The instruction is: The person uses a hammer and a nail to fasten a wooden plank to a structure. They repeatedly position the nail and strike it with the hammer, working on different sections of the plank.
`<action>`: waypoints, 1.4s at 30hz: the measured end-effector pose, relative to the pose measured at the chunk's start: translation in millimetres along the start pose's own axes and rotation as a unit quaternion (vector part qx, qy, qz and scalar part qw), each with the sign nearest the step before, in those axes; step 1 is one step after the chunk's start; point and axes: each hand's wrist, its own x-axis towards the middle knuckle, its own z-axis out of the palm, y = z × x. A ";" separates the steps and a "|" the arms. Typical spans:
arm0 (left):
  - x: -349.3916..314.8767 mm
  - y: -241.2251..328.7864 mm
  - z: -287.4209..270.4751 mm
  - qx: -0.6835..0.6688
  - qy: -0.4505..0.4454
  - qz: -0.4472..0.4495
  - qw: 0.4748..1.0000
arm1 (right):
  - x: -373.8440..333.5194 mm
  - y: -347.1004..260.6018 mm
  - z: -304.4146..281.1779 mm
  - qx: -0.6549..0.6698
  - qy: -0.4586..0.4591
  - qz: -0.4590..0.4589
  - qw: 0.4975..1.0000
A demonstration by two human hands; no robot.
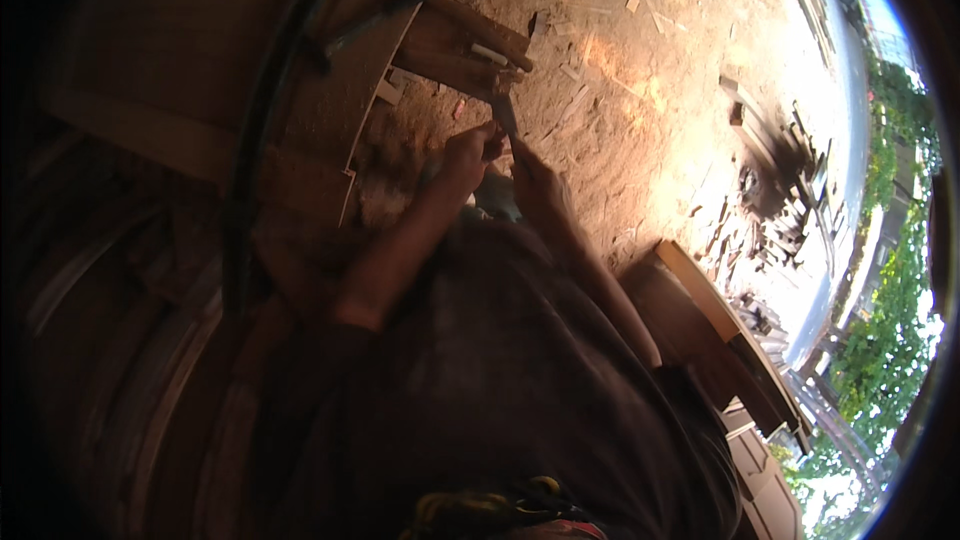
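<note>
In front of my body, my right hand (540, 185) is closed round the lower end of a flat, narrow grey tool (506, 115). Its kind is too dark and small to tell. My left hand (472, 155) is curled beside the tool's lower part, just left of it; what its fingers hold, if anything, I cannot make out. The tool's upper end meets the near end of a dark wooden workpiece (440, 62) low over the ground. A short pale stick (488, 54) lies along that wood.
A large wooden panel (330, 130) stands at my left, with a dark curved bar (270, 90) across it. Wood chips and scraps litter the sandy ground (620, 110). At right are a scrap pile (785, 180) and a wooden furniture piece (690, 310) near my right arm.
</note>
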 end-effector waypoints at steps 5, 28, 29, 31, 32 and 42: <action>-19.7 4.3 17.3 0.076 0.025 -0.007 0.997 | 17.2 -14.0 -8.6 -0.016 -0.065 0.108 0.992; -36.2 16.0 33.5 -0.005 0.102 -0.004 0.995 | -30.0 -4.5 -4.2 0.018 -0.017 0.078 0.997; -34.4 18.2 32.5 -0.010 0.103 0.000 0.995 | -25.4 3.0 2.0 0.026 -0.012 0.075 0.997; -30.6 15.5 28.5 -0.001 0.108 0.015 0.994 | -25.0 -1.1 -0.6 0.015 -0.019 0.069 0.997; -32.6 8.5 26.0 0.017 0.111 0.023 0.993 | -34.9 -6.0 -5.3 -0.002 -0.028 0.070 0.997; -39.3 8.7 43.2 0.067 0.149 0.053 0.985 | -28.3 -24.4 -9.6 -0.013 0.007 0.020 1.000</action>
